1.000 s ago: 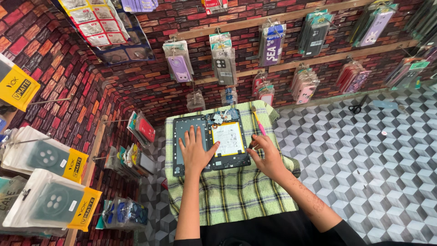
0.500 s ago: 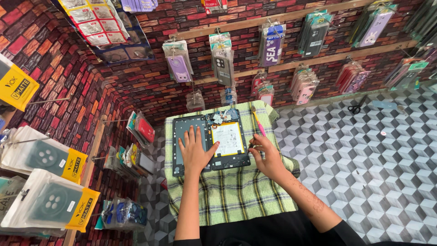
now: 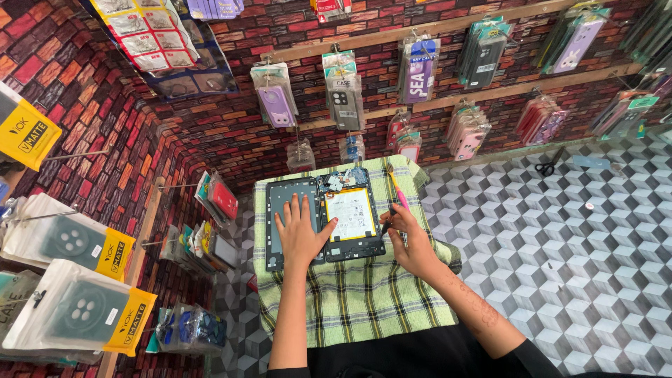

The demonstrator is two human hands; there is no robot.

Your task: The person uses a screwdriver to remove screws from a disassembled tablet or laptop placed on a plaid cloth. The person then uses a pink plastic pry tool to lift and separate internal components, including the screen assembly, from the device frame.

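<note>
Nothing shifted, left hand (image 3: 301, 234) still spread flat on opened tablet (image 3: 325, 217), right hand (image 3: 409, 241) pinching dark tool (image 3: 384, 227).

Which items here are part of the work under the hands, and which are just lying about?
In use:
left hand flat on the opened tablet
right hand holding a thin dark tool
detached tablet panel
checked cloth

Lying about:
pink-tipped tool
scissors
hanging phone cases

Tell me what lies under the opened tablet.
A green plaid cloth lies under the opened tablet and its detached dark panel, draped over a small stand. The left hand presses across both. What the cloth covers cannot be seen.
</note>
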